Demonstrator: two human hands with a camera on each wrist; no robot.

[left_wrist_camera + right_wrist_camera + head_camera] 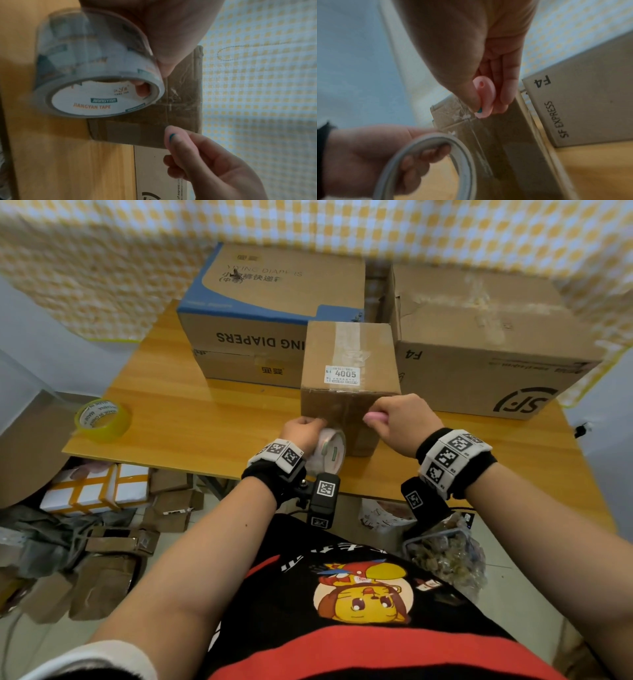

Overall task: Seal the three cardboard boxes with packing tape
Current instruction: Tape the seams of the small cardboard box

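Observation:
A small brown box [347, 361] with a white 4005 label stands mid-table, clear tape running over its top and down its near face [180, 105]. My left hand [303, 433] grips a roll of clear packing tape [327, 451] [96, 86] against the box's near face, fingers through the core. My right hand [399, 422] pinches a small pink cutter [375, 417] [483, 97] at the taped face, its tip on the tape. Behind stand a diaper box [270, 302] on the left and a large SF box [486, 347] on the right.
A second, yellowish tape roll [102, 419] lies at the table's left edge. The wooden table [191, 419] shows bare to the left of the small box. Flattened cartons and clutter [102, 529] cover the floor on the left. A checked curtain hangs behind.

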